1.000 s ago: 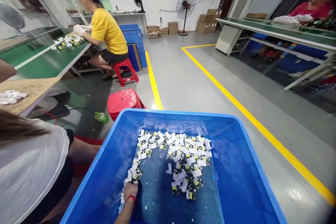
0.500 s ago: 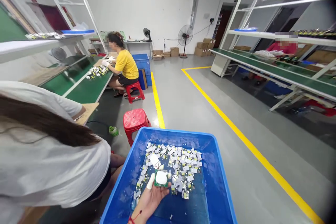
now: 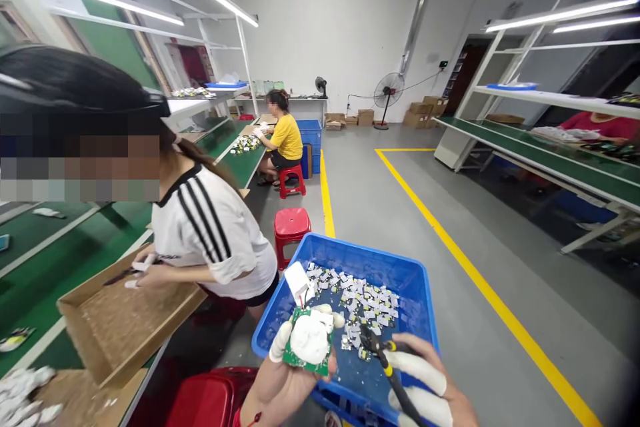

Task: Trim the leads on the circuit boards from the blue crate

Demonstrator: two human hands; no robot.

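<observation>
My left hand, with white finger covers, grips a green circuit board by its edges. A round white patch covers much of the board's face, and a white rectangular piece hangs off it on thin red and dark wires. In my right hand, also wearing finger covers, are pliers with black and yellow handles and dark jaws pointing toward the board, apart from it. Below both hands stands a blue bin with many small boards carrying white and yellow parts on its floor.
At the left, a co-worker in a white shirt bends over a cardboard tray on the green bench. Red stools stand beside the bench. Another person in yellow sits farther back. Yellow floor lines run along the right.
The view has swung left. My left hand has lifted the board closer, out of the bin. My right hand has come into view with the pliers. The co-worker now shows head and arms.
</observation>
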